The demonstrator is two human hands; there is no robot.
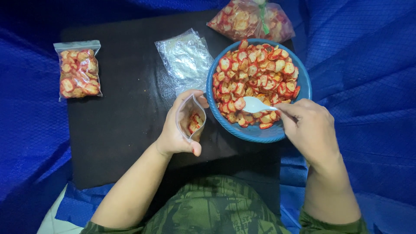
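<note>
Spoon (255, 104) sits pinched in the right hand (310, 128) over the bowl (303, 84); left hand (175, 132) grips the pouch (190, 118) open, so bring its mouth just beside the spoon to avoid spills

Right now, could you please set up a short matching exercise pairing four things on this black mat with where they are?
Things:
1. sealed snack bag
2. white spoon
3. small open pouch
4. empty clear bags

Places:
A. in the left hand
B. far left of the black mat
C. in the right hand, over the blue bowl
D. flat beside the bowl

Pairs: 1-B, 2-C, 3-A, 4-D
</note>
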